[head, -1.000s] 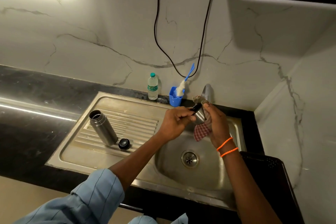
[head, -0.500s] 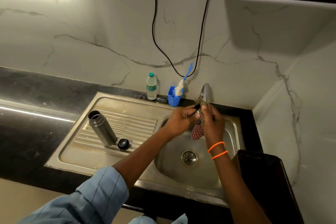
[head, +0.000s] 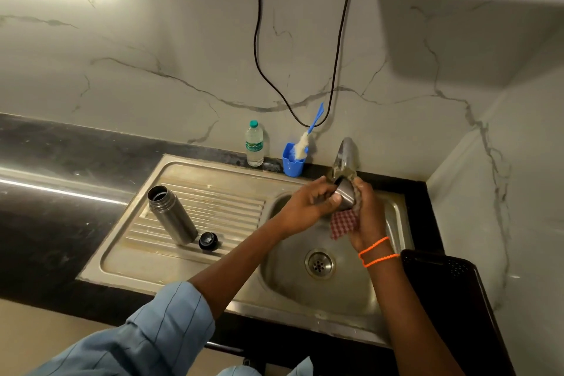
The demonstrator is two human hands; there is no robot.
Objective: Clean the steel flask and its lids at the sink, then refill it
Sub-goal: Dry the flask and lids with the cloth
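Two hands over sink basin (head: 393, 210), under tap (head: 346, 152). Left hand (head: 308, 207) clasps steel cup lid (head: 345, 197); right hand (head: 364, 214) closed round checked cloth (head: 343, 223), pressed to lid's far side. Since a second ago, lid raised from mid-basin to just below spout: judged shift from scrubbing toward rinsing; water flow not discernible. Steel flask (head: 172, 215) upright, open, on drainboard's left half; black inner cap (head: 208, 241) just beside its base. Both apparently unwashed yet; refill pending.
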